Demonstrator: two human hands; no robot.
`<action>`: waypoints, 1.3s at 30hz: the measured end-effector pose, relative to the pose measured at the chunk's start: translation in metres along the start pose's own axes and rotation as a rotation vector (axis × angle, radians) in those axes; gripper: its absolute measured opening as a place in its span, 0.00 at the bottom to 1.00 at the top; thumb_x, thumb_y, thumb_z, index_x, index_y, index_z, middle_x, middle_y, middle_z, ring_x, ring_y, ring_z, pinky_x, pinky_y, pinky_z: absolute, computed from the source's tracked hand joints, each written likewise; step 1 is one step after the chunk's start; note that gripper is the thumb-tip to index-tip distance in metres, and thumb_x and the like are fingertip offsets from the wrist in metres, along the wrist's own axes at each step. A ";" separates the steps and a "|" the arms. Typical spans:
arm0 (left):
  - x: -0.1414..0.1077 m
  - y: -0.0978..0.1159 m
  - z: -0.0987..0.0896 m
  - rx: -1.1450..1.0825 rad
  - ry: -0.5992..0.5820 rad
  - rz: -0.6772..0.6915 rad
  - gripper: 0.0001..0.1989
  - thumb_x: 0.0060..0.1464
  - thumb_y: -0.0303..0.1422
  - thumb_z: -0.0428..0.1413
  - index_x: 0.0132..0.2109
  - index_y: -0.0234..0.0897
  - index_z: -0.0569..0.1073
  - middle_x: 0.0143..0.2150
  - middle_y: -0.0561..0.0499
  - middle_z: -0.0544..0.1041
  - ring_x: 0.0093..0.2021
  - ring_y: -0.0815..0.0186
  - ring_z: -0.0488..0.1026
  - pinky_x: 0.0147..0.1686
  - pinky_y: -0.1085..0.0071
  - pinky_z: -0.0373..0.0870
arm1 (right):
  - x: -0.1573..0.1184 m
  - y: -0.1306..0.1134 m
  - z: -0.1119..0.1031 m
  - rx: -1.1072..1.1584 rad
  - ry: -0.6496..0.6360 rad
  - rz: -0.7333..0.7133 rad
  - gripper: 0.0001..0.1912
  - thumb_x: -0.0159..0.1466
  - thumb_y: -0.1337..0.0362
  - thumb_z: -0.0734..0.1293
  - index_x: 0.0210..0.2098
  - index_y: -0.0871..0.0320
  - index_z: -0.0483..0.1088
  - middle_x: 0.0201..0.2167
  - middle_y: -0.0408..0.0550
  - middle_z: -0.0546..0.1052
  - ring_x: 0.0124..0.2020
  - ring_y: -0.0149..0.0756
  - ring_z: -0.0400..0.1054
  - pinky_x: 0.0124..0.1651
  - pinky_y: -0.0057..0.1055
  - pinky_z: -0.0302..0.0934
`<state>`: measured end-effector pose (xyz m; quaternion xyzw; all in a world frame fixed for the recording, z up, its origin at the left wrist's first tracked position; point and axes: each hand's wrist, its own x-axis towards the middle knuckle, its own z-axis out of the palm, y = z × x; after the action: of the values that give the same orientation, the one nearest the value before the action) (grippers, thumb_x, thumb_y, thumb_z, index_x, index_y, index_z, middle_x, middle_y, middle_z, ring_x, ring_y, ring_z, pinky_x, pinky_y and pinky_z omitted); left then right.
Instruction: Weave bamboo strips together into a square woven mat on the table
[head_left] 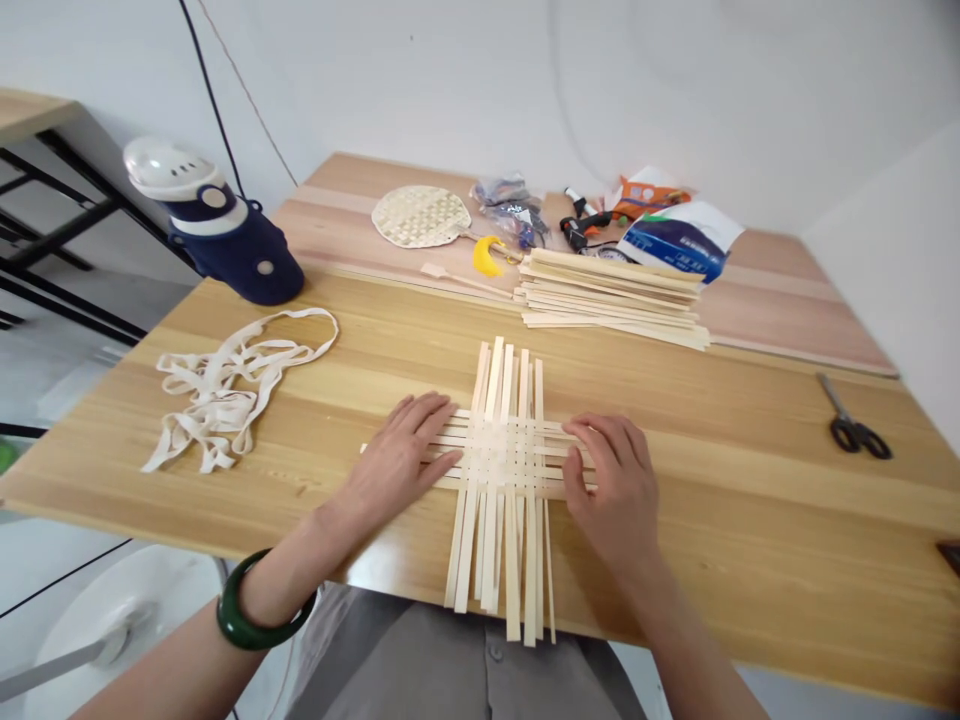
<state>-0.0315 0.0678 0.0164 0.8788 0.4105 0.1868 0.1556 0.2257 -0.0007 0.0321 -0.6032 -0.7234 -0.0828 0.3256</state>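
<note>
A flat weave of pale bamboo strips [499, 455] lies on the table in front of me, forming a cross. Its long ends reach over the table's near edge; the shorter crosswise ends run out to both sides. My left hand [401, 445] rests flat over the left ends, fingers stretched and thumb apart. On the right ends lies my right hand [613, 475], its fingers bent and the thumb apart from the index finger. Both hands touch strips without a visible grip. The palms hide some strip ends.
A stack of loose strips [611, 300] lies beyond the weave. Behind it are a woven fan [421, 216], a glue gun [585, 228] and a blue packet [675, 245]. White cloth tape [232, 385] and a blue bottle [232, 245] occupy the left, scissors [853, 425] the right.
</note>
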 end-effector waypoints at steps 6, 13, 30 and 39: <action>0.004 -0.001 -0.007 0.029 -0.015 -0.031 0.19 0.59 0.33 0.56 0.57 0.37 0.70 0.54 0.41 0.74 0.54 0.54 0.71 0.56 0.52 0.69 | -0.018 0.003 -0.007 -0.068 -0.049 -0.032 0.13 0.62 0.72 0.63 0.47 0.58 0.68 0.44 0.52 0.76 0.48 0.44 0.67 0.62 0.54 0.59; 0.013 0.002 -0.021 -0.052 -0.047 -0.151 0.19 0.52 0.33 0.60 0.52 0.39 0.75 0.42 0.47 0.72 0.43 0.57 0.73 0.47 0.57 0.73 | -0.029 0.006 -0.011 -0.085 -0.022 0.062 0.13 0.64 0.70 0.61 0.48 0.56 0.68 0.46 0.52 0.75 0.50 0.44 0.66 0.61 0.53 0.60; -0.002 0.007 -0.030 -0.758 -0.082 -0.556 0.21 0.48 0.52 0.62 0.33 0.36 0.76 0.29 0.53 0.73 0.31 0.65 0.69 0.31 0.72 0.65 | 0.012 0.027 -0.016 1.074 -0.528 0.820 0.20 0.62 0.47 0.66 0.44 0.56 0.73 0.43 0.49 0.79 0.45 0.39 0.72 0.50 0.37 0.65; -0.006 0.029 -0.057 -0.879 -0.147 -0.551 0.21 0.47 0.51 0.64 0.32 0.36 0.77 0.31 0.53 0.77 0.34 0.64 0.70 0.35 0.72 0.66 | 0.054 0.020 -0.028 1.015 -0.783 0.575 0.14 0.57 0.53 0.70 0.30 0.58 0.70 0.23 0.38 0.70 0.26 0.28 0.57 0.32 0.27 0.51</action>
<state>-0.0417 0.0521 0.0777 0.6008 0.4973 0.2315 0.5815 0.2516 0.0348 0.0793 -0.5294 -0.5483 0.5780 0.2916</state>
